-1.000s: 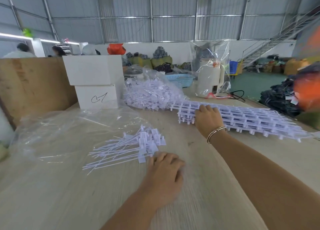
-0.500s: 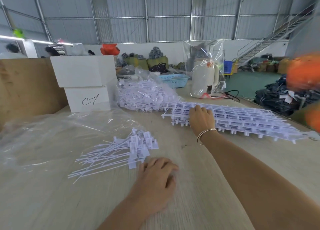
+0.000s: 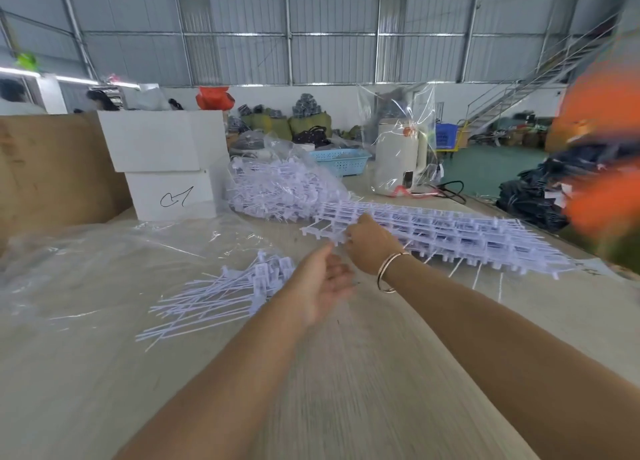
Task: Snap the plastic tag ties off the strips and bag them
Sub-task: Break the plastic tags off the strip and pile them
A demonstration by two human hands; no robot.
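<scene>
- Right hand (image 3: 372, 243) sits on the near-left end of the stack of strips (image 3: 450, 232), centre-right of frame. Fingers seem to curl over the end of the top strip; the exact grip is hidden behind the hand. Likely lifting one strip off the stack.
- Left hand (image 3: 323, 283) is mid-air just below-left of the right hand, palm turned in, fingers loosely spread and holding nothing. Looks set to take the strip's free end so both hands can twist ties off.
- Loose ties (image 3: 221, 297) lie in a fan at centre-left on the desk (image 3: 346, 390), heads bunched to the right. Probably kept close for one scoop into a bag.
- Clear plastic bag (image 3: 104, 251) lies flat at left, beside the loose ties. I can't tell where its mouth is.
- Another clear bag (image 3: 284, 179) at upper centre holds a heap of white plastic pieces.
- White boxes (image 3: 162, 161) are stacked at upper left, out of the work zone.
- Judgement: most strips remain unsnapped; bagging not started for the loose pile.
</scene>
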